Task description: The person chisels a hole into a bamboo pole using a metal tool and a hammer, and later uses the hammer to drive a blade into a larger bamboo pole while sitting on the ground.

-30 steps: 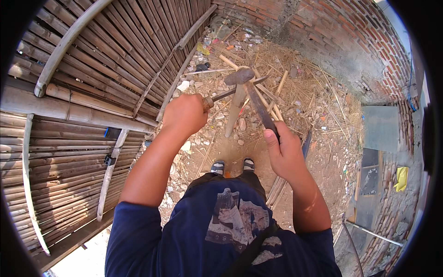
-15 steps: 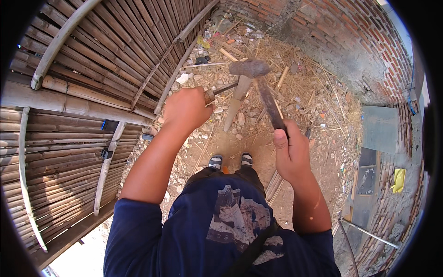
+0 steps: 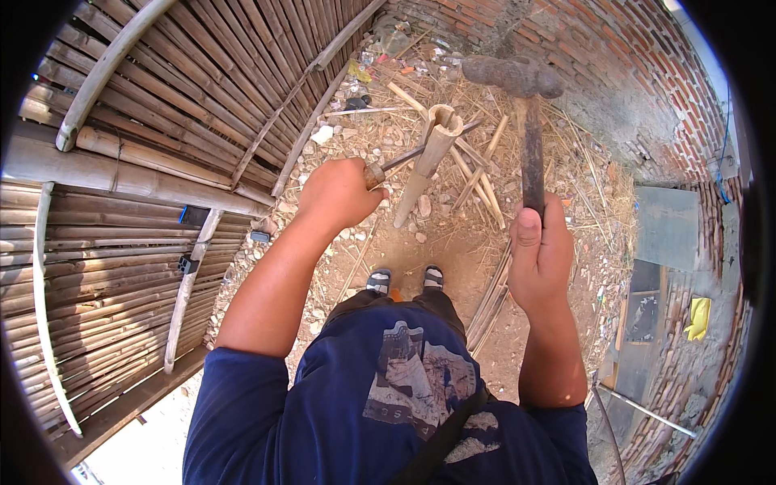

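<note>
My left hand [image 3: 341,194] is closed around the wooden handle of a knife [image 3: 402,158] with a long, dark, narrow blade. The blade runs across an upright bamboo pole [image 3: 433,158], and its tip sticks out past the far side. The pole's hollow cut end faces up, and part of its wall stands split or notched near the blade. In my right hand [image 3: 540,259], the fingers wrap the dark handle of a hammer [image 3: 531,137]. Its heavy, rusty head is up to the right of the pole, apart from both blade and bamboo.
Split bamboo strips [image 3: 481,182] lie on ground strewn with straw, stones and litter. To the left rises a bamboo slat wall [image 3: 121,283]. A brick wall [image 3: 590,65] stands at the back and right, with a yellow cloth-like thing [image 3: 698,318] on it. My feet are near the pole's base.
The hammer has moved from over the bamboo's top up and to the right, uncovering the hollow end and blade tip. My left hand has shifted slightly right with the knife.
</note>
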### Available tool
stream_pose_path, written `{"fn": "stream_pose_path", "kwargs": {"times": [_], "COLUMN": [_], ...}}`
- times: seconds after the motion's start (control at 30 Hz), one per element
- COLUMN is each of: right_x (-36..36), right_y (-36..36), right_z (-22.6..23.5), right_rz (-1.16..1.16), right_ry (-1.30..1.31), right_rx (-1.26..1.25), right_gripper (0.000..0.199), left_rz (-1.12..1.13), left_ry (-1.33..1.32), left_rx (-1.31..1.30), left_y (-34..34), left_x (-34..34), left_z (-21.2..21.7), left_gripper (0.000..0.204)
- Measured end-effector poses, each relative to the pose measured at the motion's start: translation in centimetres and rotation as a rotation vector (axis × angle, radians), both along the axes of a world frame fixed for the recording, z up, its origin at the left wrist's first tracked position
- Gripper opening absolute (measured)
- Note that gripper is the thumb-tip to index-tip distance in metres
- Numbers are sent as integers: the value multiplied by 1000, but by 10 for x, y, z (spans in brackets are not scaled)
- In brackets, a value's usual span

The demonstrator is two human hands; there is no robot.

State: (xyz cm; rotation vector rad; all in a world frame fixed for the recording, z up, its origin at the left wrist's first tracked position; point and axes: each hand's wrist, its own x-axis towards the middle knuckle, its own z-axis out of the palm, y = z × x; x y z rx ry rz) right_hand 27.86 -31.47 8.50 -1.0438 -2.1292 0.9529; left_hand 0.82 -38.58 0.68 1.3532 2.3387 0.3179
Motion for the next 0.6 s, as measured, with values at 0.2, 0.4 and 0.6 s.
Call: {"fn": "stream_pose_path", "kwargs": {"times": [0.2,0.4,0.6], "right_x": [-10,-11,-10], "right_y": [-4,-5,1], "right_z": [-64,-12,-78], "right_rz": [114,43,83], "right_ry": [-347,-104,-513], "right_rx": [-10,81,-1], "right_gripper": [36,38,35], "left_rz": [20,34,52], "left_ry": [6,13,29], "left_rx": [-28,-11,20], "left_y": [10,9,14], "left_x": [2,4,3], "left_z": [-3,-2,-11], "left_gripper": [49,44,43]}}
